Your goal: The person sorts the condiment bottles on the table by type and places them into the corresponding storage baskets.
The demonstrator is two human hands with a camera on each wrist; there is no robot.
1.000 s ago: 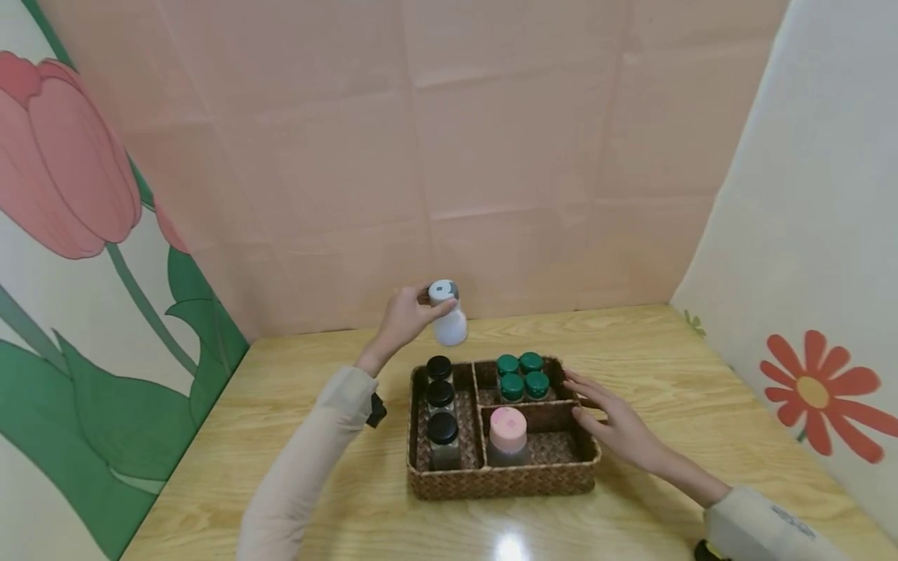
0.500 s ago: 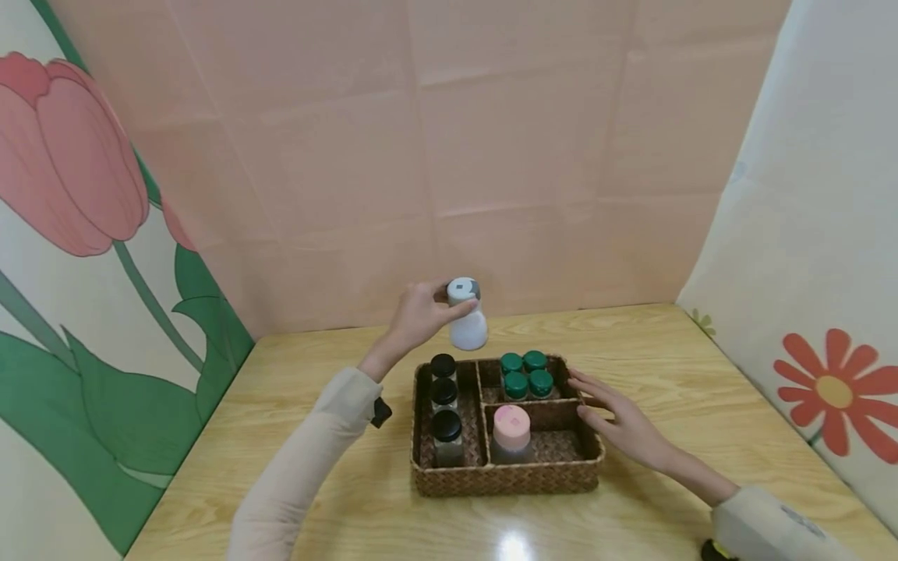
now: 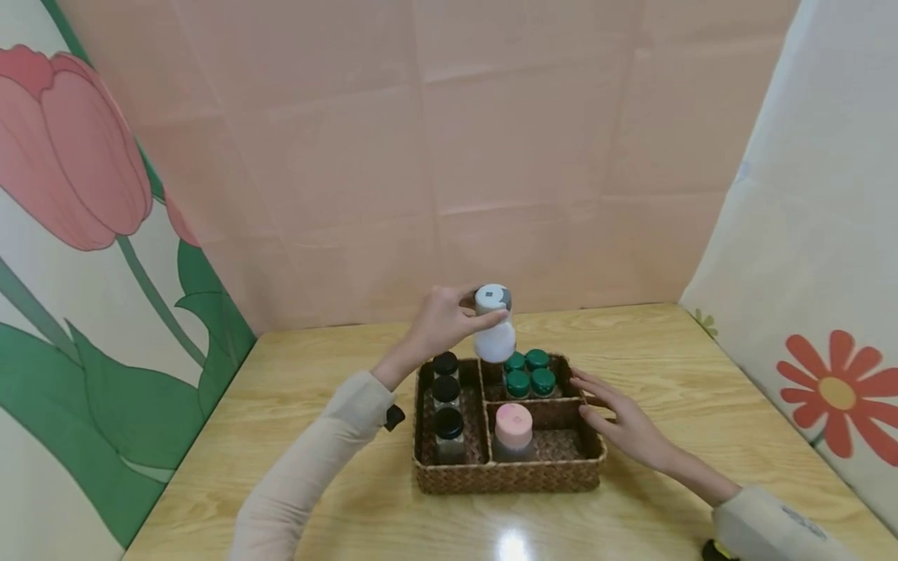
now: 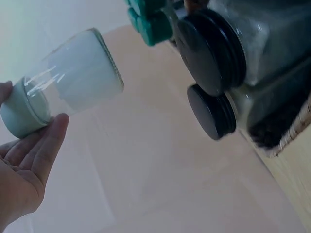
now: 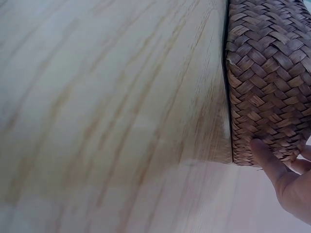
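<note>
My left hand [image 3: 442,321] pinches a clear jar [image 3: 495,343] by its pale lid, with white contents inside. In the head view the jar hangs slightly tilted above the back of a woven basket [image 3: 508,477], in front of the green-lidded jars [image 3: 518,382]. The left wrist view shows the jar [image 4: 77,73] lying sideways across the picture, thumb and fingers at its lid. My right hand [image 3: 627,425] rests with extended fingers against the basket's right side. In the right wrist view, a fingertip of the right hand [image 5: 286,182] touches the woven outer wall [image 5: 269,82].
Three black-lidded jars [image 3: 447,425] stand in the basket's long left compartment. A pink-lidded jar [image 3: 514,428] occupies the front right compartment, beside the divider. The basket sits on a wood-grain table [image 3: 337,499], backed by a pinkish wall covering [image 3: 449,156].
My left hand has carried the jar to the right and slightly down, from behind the basket to above its back compartment. The right hand stays at the basket's side.
</note>
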